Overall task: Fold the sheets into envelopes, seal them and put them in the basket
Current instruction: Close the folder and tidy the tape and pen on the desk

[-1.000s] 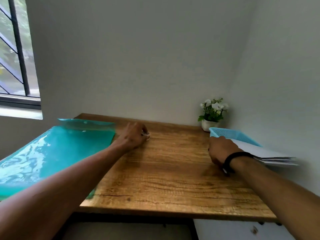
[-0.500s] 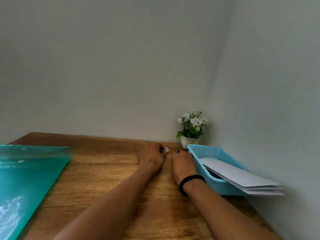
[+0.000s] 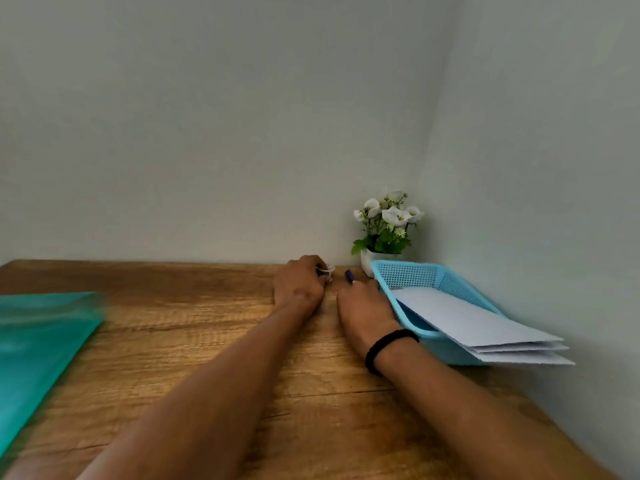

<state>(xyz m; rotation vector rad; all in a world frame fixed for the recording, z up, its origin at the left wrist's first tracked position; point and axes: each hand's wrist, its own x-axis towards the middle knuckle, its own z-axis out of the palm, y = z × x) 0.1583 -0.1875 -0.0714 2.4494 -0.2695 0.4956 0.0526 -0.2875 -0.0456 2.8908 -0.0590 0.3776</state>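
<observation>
A light blue plastic basket point(image 3: 403, 269) stands at the table's far right corner. Several folded white paper envelopes point(image 3: 467, 320) lie in it and stick out over its near rim. My left hand point(image 3: 298, 285) rests on the wooden table point(image 3: 173, 323) near the back wall, fingers curled round a small white ring-shaped roll point(image 3: 326, 270). My right hand point(image 3: 363, 306), with a black wristband, lies right beside it, just left of the basket. It holds a short dark blue stick point(image 3: 349, 275) whose tip pokes out past the fingers.
A translucent green plastic folder point(image 3: 34, 334) lies on the left part of the table, blurred. A small white pot with white flowers point(image 3: 384, 226) stands in the back corner behind the basket. Grey walls close the table at the back and right.
The view has swung right and down, so the window has left the frame. My left hand has moved right along the back edge with the roll, and both hands have come together beside the basket.
</observation>
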